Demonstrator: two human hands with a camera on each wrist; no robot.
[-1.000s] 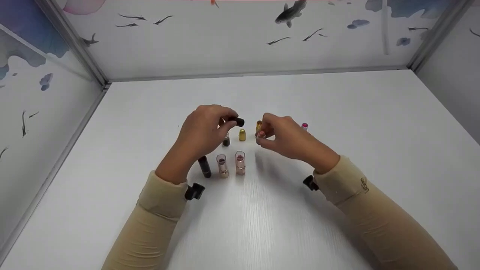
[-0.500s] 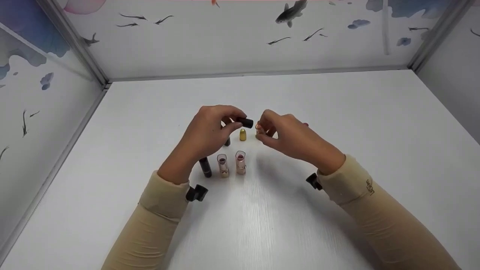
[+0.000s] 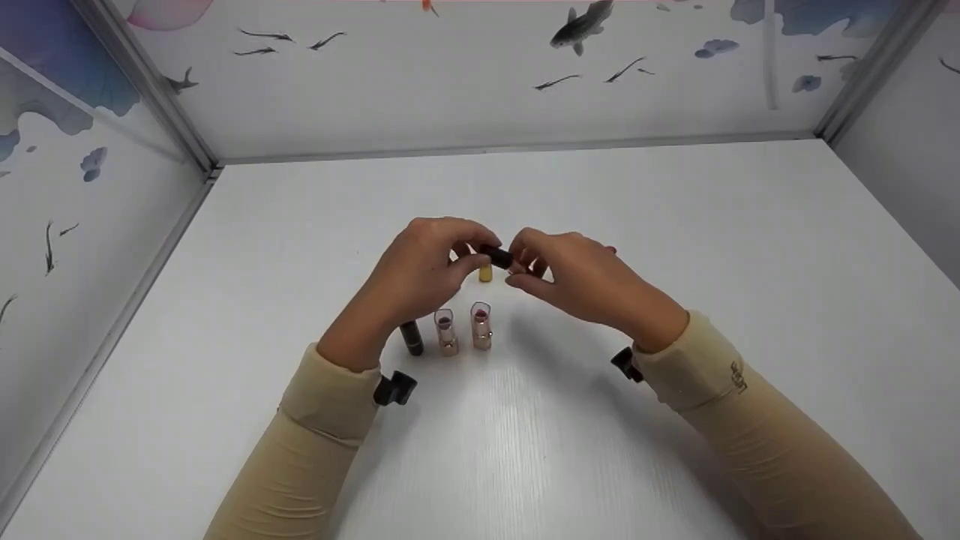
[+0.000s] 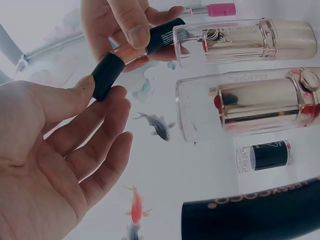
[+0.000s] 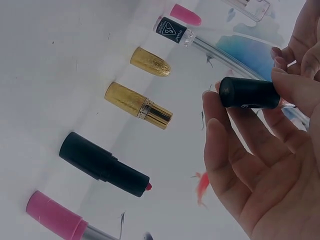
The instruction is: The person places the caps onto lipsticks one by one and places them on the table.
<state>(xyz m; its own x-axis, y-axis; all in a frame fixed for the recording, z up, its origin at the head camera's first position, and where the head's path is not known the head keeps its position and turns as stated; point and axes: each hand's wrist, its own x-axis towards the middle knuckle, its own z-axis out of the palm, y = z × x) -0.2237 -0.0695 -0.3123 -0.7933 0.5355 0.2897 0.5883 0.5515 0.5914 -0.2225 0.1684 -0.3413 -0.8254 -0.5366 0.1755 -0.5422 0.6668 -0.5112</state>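
Observation:
My left hand [image 3: 431, 259] pinches a short black lipstick cap [image 4: 107, 75] between thumb and fingers. Facing it, my right hand [image 3: 581, 274] grips a lipstick [image 5: 250, 92] by its black base. A rose-coloured section [image 4: 131, 54] shows between base and cap; the cap's rim sits over its end. Both are raised above the table, tilted in the head view. Just behind them a golden cap [image 3: 485, 273] stands partly covered by the left hand's fingers. Nearer the person stand a black tube [image 3: 412, 339] and two lipsticks with clear covers, one left [image 3: 446, 334] and one right [image 3: 481, 328].
Beyond the right hand are a gold lipstick base [image 5: 137, 105], a black lipstick with a red tip [image 5: 105, 162] and a pink lipstick tube [image 5: 57, 215]. A small black-labelled bottle [image 5: 172, 30] stands near a pink cap [image 5: 185, 15]. Printed white panels [image 3: 480, 82] enclose the table.
My left hand has moved right with the black cap, bringing it from apart onto the lipstick's end. My right hand turned the lipstick toward it, staying in nearly the same place.

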